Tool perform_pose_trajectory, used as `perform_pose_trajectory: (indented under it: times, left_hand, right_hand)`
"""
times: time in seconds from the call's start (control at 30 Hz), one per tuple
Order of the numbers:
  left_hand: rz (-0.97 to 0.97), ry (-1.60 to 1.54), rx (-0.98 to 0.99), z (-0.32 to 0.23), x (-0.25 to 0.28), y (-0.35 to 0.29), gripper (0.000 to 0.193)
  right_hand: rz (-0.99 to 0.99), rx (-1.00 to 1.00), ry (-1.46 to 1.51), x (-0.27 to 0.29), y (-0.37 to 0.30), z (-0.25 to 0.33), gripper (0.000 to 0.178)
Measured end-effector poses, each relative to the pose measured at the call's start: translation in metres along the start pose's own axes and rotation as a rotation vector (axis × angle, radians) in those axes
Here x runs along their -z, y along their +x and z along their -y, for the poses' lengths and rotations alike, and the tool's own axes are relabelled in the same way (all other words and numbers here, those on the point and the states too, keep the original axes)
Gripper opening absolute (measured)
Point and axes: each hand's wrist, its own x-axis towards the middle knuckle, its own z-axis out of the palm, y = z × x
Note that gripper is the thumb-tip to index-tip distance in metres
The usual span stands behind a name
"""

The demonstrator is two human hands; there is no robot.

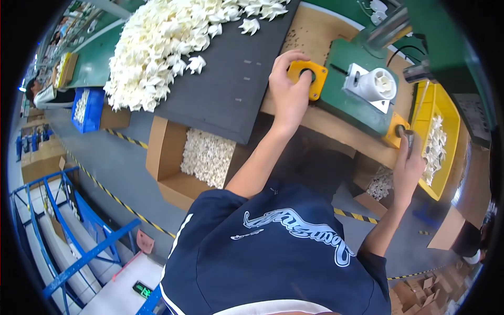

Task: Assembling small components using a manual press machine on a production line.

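My left hand (290, 92) is wrapped around a yellow push-button box (319, 83), its thumb on the dark round button. At the press's other side, my right hand (409, 167) has its fingers closed at a second yellow push-button box (392, 137), over its button. A small dark object shows between those fingers; its kind is unclear. Between my hands stands the green press base (336, 105). On it, a metal fixture plate (355, 74) carries a white round plastic part (379, 85) with a finned centre. The press column (387, 34) and tool head (417, 72) are beyond.
White star-shaped plastic parts (157, 47) are heaped on a black board (223, 84) at the left. A yellow bin (446, 170) of similar parts stands at the right. Below are a cardboard box (165, 181) of white pieces and a blue rack (79, 257). Another person (46, 94) sits far left.
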Motion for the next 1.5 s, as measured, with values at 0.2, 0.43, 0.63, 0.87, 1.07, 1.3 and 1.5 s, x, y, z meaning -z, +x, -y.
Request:
perform_pose_trajectory:
  times: [0.2,0.43,0.63,0.87,1.07,1.3,1.5]
  left_hand:
    - [0.053,0.168,-0.021,-0.008,0.011,0.003,0.020]
    - [-0.129,1.357,-0.412,-0.021,0.153,0.066,0.030]
    - [0.211,1.418,-0.317,-0.010,0.191,0.097,0.028]
    - [0.167,1.065,-0.057,-0.047,0.143,0.094,0.023]
    - [0.459,0.171,-0.126,-0.085,0.008,0.043,0.032]
    - [0.472,-0.023,-0.399,-0.027,-0.088,0.002,0.023]
    - [0.353,0.032,-0.417,-0.028,-0.093,-0.020,0.018]
  right_hand:
    - [-0.016,-0.376,0.409,-0.006,0.001,0.011,0.033]
    - [-0.025,-0.587,2.157,-0.010,-0.056,0.018,0.040]
    - [-0.181,-0.657,1.857,-0.008,-0.009,0.061,0.035]
    - [-0.212,-0.239,1.276,-0.027,0.083,0.087,0.042]
    - [-0.204,-0.352,1.399,-0.026,0.075,0.069,0.046]
    - [-0.828,-0.530,0.556,0.012,0.044,-0.134,0.028]
    - [-0.753,-0.583,0.816,0.028,0.037,-0.069,0.045]
